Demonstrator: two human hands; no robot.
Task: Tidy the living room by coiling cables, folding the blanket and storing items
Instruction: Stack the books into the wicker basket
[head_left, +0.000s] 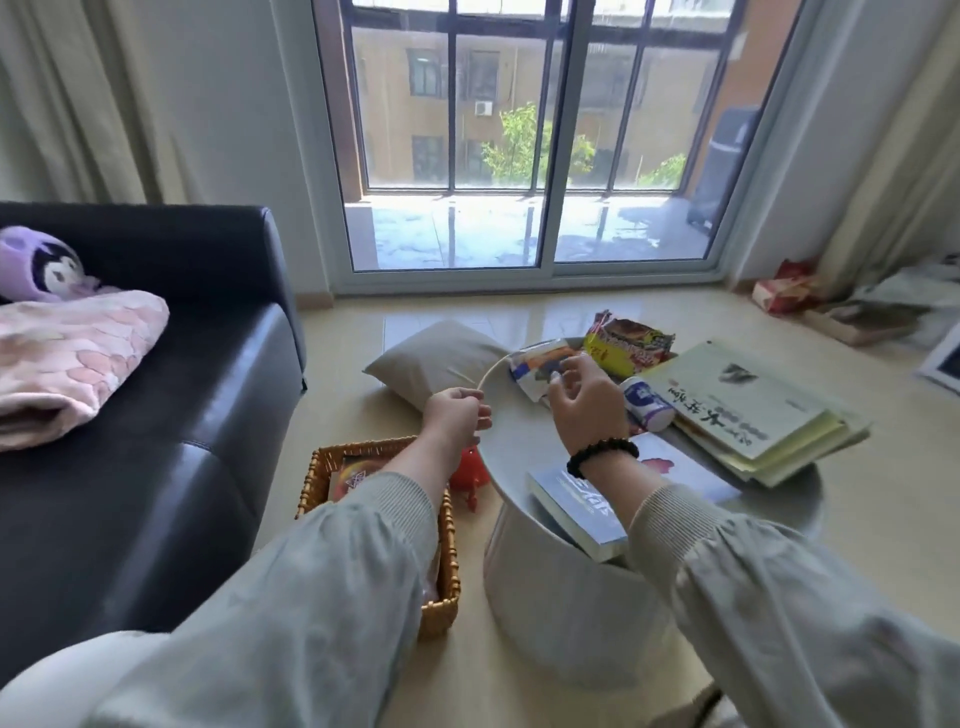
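Blanket (67, 353) lay bundled on the sofa (171, 415), so the folding looked done. The round worktop (519, 467) carried books (748, 410) and a yellow snack packet (631, 345), and a wicker basket (358, 449) sat on the floor beside it. Storing seemed the step in hand. The left hand (457, 415) had a narrow grip at the worktop's edge; whether it pinched a thin cable could not be told. The right hand (587, 405) hovered at a blue-and-white packet (535, 369), grip half-wide, contact unclear. The next move likely called for a firm hold on that packet, then a carry down into the basket.
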